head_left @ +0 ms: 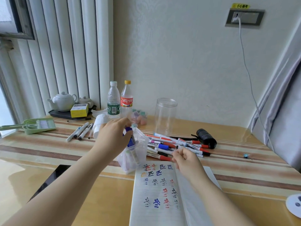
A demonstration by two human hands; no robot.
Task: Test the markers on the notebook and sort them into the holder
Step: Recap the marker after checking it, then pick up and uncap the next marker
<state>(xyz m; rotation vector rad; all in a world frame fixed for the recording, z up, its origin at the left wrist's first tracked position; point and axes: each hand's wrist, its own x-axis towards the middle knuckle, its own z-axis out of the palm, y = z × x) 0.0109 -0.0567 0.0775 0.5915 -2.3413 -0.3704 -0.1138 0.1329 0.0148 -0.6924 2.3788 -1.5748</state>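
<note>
Striped tabletop (pixel 48 149) under glossy cover, set against pale wall by white curtains; 2 bottles (pixel 120 100) at back, one red-labelled in Chinese script. Left hand (pixel 112 137) grips a blue marker (pixel 129 137) in the clear holder (pixel 133 154). Right hand (pixel 185 160), fingers loosely curled and empty, is at the marker pile (pixel 175 144) above the open notebook (pixel 156 193) at the near edge.

Yellow sign (pixel 240 6) above the wall socket plate (pixel 244 17): Chinese characters "小心触电". Cola bottle (pixel 126 101) at the worktop's far edge: red label with white script "可口可乐". Water bottle (pixel 113 101) just beside it: green label with a barcode, wording too small to read. Notebook (pixel 156 193) at the near edge: handwritten "四" repeated in blue, black and orange; other marks unclear. Yellow box (pixel 79 110) and marker barrels (pixel 175 145): print illegible.
</note>
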